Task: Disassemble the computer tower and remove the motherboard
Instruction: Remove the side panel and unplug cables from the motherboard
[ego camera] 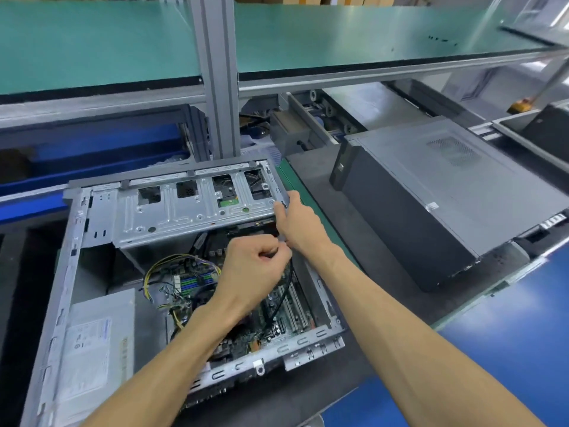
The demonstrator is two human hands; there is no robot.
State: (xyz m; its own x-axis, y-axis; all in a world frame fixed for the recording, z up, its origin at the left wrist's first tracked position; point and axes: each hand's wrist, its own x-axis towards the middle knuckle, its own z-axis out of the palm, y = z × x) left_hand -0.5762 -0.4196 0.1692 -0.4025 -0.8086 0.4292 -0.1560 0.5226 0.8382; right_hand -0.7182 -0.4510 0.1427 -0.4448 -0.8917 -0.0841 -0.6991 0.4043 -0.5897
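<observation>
An open computer tower point(66, 272) lies on its side on the bench, its cover off. The motherboard point(191, 282) sits inside, with yellow and black wires over it. A silver drive cage point(191, 208) spans the far end of the case. My left hand point(252, 269) is closed over the board, pinching a black cable point(281, 300) that curves down toward the board's near edge. My right hand point(301, 223) rests on the right end of the drive cage, fingers against its edge. A grey power supply point(92, 343) fills the near left corner.
A second, closed grey tower point(431, 192) lies to the right on the dark mat. A grey upright post point(215, 72) rises just behind the open case, carrying a green shelf point(92, 41). Blue surfaces lie at the left and lower right.
</observation>
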